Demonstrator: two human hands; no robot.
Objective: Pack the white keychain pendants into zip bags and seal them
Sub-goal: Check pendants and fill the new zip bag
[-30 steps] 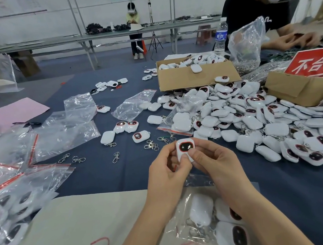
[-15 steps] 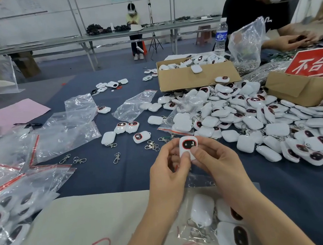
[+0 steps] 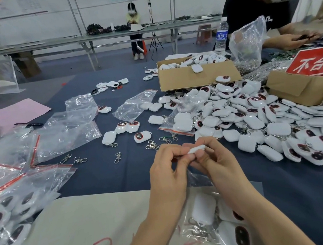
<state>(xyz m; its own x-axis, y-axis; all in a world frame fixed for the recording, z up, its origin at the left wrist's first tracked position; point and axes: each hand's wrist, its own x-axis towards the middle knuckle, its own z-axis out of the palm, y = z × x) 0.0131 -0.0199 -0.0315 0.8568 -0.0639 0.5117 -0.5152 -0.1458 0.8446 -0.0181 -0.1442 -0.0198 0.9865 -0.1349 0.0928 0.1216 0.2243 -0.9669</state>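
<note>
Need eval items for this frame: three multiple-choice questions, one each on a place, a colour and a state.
1. Where does the partly filled zip bag lie?
A) beneath the wrists, nearest the camera
B) inside the cardboard box
C) on the pink sheet

2. What colour are the seal strips on the empty bags at left?
A) blue
B) red
C) green

3. How is the pendant held?
A) not held, lying loose on the table
B) by one hand alone
C) pinched by both the left hand and the right hand

Answers: 1 A, it shows under the forearms; 2 B, red lines run along the bag tops; 3 C, fingers of both hands close on its edges.
</note>
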